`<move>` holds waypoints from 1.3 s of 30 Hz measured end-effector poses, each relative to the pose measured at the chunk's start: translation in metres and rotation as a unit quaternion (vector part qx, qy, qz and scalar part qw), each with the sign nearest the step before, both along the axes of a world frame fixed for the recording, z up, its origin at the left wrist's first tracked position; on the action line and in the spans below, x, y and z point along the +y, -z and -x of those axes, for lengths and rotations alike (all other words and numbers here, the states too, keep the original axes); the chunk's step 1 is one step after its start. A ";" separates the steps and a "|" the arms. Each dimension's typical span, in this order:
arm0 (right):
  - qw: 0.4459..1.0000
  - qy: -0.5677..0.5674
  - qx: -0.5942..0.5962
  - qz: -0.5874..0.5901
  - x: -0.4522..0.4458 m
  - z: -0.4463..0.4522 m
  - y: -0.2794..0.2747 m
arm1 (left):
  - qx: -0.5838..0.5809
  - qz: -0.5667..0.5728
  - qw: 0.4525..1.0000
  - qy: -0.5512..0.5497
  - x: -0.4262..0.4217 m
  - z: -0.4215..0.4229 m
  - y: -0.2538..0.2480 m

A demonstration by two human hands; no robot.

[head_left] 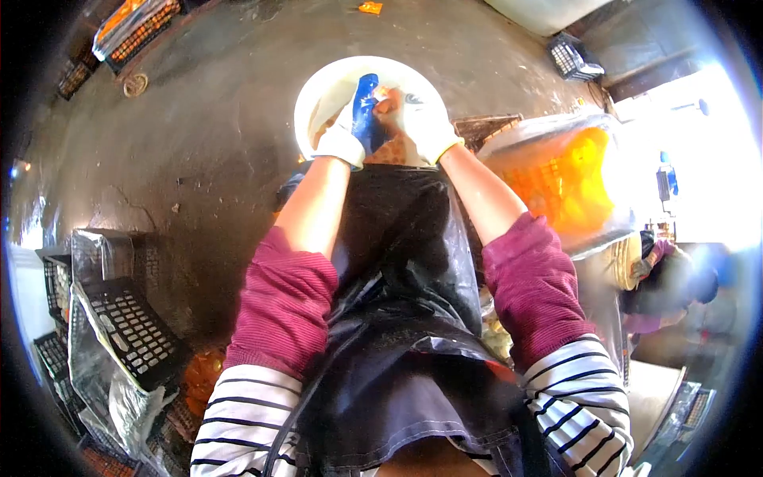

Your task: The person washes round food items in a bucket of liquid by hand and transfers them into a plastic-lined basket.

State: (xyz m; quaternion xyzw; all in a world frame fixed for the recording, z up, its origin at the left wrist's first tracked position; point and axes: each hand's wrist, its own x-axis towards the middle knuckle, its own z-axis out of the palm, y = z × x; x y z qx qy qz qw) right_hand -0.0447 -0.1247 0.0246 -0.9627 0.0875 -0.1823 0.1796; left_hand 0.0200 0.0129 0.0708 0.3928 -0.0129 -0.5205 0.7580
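Both of my hands wear pale work gloves and are over a round white basin [307, 111] in front of my apron. My left hand [343, 137] is at the basin's left side, with a long blue shape [366, 111] along its inner edge. Whether that is the glove's coating or a held thing I cannot tell. My right hand [425, 126], in a yellow-cuffed glove, is closed at an orange-brown piece [389, 103] between the hands. Bright light washes out its fingers. Brownish contents [395, 149] lie low in the basin.
To the right stands a plastic-lined crate [548, 179] with orange contents. Black crates [135, 330] are stacked at the lower left, and another crate [574, 57] stands at the upper right. Another person [671, 274] is at the far right. Wet-looking floor [199, 103] surrounds the basin.
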 end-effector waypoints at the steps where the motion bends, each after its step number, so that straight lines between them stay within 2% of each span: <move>1: 0.991 0.014 -0.014 -0.133 -0.036 -0.009 0.050 | 0.009 0.021 0.997 0.070 -0.001 -0.008 0.011; 2: 0.987 -0.027 -0.024 -0.160 -0.032 0.003 0.026 | 0.017 0.042 0.989 0.140 -0.004 -0.012 0.015; 5: 0.977 -0.112 -0.024 -0.178 -0.027 0.041 -0.028 | 0.050 0.058 0.984 0.160 -0.004 -0.008 0.016; 6: 0.927 -0.093 -0.009 -0.364 -0.022 0.058 -0.034 | 0.056 0.062 0.982 0.170 -0.005 -0.010 0.023; 7: 0.843 -0.054 -0.019 -0.535 -0.018 0.075 -0.040 | 0.038 0.075 0.981 0.173 -0.006 -0.014 0.033; 8: 0.808 -0.062 -0.005 -0.586 -0.019 0.090 -0.046 | -0.003 0.018 0.991 0.131 -0.006 -0.011 0.031; 10: 0.741 -0.048 -0.021 -0.669 -0.011 0.141 -0.066 | -0.080 0.011 0.991 0.103 0.000 -0.008 0.029; 11: 0.762 0.015 -0.025 -0.647 -0.005 0.171 -0.074 | -0.037 0.002 0.994 0.106 -0.010 -0.015 0.048; 12: 0.778 0.081 -0.026 -0.622 0.003 0.204 -0.080 | -0.087 -0.016 0.992 0.091 0.000 -0.005 0.027; 13: 0.755 0.140 -0.015 -0.640 0.007 0.239 -0.085 | -0.095 -0.019 0.990 0.099 -0.002 -0.003 0.029; 14: 0.694 0.189 -0.030 -0.694 0.014 0.274 -0.091 | -0.105 -0.020 0.989 0.104 -0.003 -0.004 0.034; 15: 0.665 0.182 -0.083 -0.720 -0.002 0.335 -0.058 | -0.086 -0.021 0.989 0.119 -0.005 -0.010 0.041; 17: 0.651 0.169 -0.109 -0.732 0.013 0.430 -0.040 | -0.042 -0.046 0.992 0.113 -0.011 -0.011 0.044; 18: 0.638 0.300 -0.061 -0.707 0.029 0.460 -0.034 | -0.094 -0.078 0.989 0.089 -0.008 0.001 0.026; 19: 0.754 0.430 0.147 -0.473 0.035 0.496 -0.014 | -0.076 -0.060 0.991 0.096 -0.011 -0.004 0.037; 20: 0.733 0.512 0.382 -0.235 0.041 0.533 0.006 | -0.058 -0.044 0.992 0.102 -0.013 -0.013 0.048; 21: 0.652 0.508 0.547 -0.129 0.050 0.531 -0.006 | -0.056 -0.029 0.992 0.112 -0.013 -0.016 0.049; 22: 0.673 0.559 0.477 -0.080 0.050 0.546 0.012 | -0.052 -0.015 0.991 0.120 -0.011 -0.017 0.051; 23: 0.719 0.595 0.239 -0.268 0.045 0.547 0.025 | -0.048 -0.003 0.991 0.128 -0.008 -0.015 0.052; 24: 0.691 0.580 -0.023 -0.430 0.039 0.545 0.036 | -0.065 -0.023 0.990 0.124 -0.007 -0.011 0.051; 26: 0.746 0.530 -0.045 -0.400 0.038 0.442 -0.026 | -0.104 -0.056 0.986 0.116 -0.008 -0.004 0.041; 28: 0.854 0.468 0.088 -0.209 0.016 0.397 -0.026 | -0.091 -0.071 0.987 0.114 -0.011 -0.005 0.043; 29: 0.884 0.431 0.156 -0.091 0.000 0.381 -0.016 | -0.094 -0.065 0.986 0.119 -0.012 -0.012 0.050; 30: 0.889 0.380 0.251 0.043 -0.025 0.370 0.005 | -0.096 -0.060 0.986 0.120 -0.011 -0.015 0.055; 32: 0.914 0.245 0.299 0.120 -0.061 0.342 0.021 | -0.092 -0.079 0.988 0.093 -0.010 -0.015 0.052; 35: 0.833 0.261 0.488 0.026 -0.120 0.313 0.069 | -0.113 -0.085 0.986 0.085 -0.009 -0.020 0.058; 38: 0.760 0.327 0.560 -0.055 -0.116 0.267 0.052 | -0.125 -0.113 0.984 0.063 -0.015 -0.006 0.040; 39: 0.776 0.373 0.498 -0.099 -0.112 0.269 0.068 | -0.123 -0.110 0.984 0.068 -0.015 -0.008 0.042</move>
